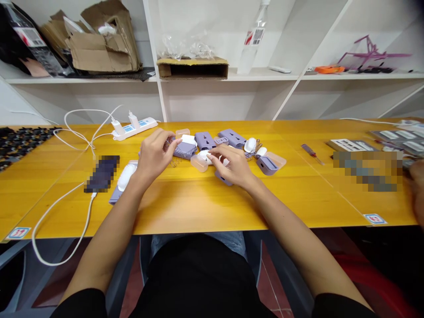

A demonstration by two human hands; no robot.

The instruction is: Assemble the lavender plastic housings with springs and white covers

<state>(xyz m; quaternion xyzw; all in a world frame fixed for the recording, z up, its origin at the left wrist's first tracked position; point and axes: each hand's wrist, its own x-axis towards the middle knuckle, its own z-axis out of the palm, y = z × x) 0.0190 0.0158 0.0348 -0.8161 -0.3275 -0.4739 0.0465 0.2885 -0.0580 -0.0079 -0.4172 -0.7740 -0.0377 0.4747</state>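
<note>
Left grip (155,158) half-closed, fingertips at white plastic piece (188,140), hold unconfirmed; right grip (232,165) curled onto white oval part (203,155), among lilac plastic casings (206,140), middle of desk (185,212).

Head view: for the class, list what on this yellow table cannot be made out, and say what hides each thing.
Head view:
- Phone-like device: pixelated, its face unreadable.
- Items at the table's right: hidden by a pixelated patch.
- Lilac casing: partly covered by the right hand.
- Another hand: cut off by the right edge.
- Coil springs: too small to count their turns.
</note>
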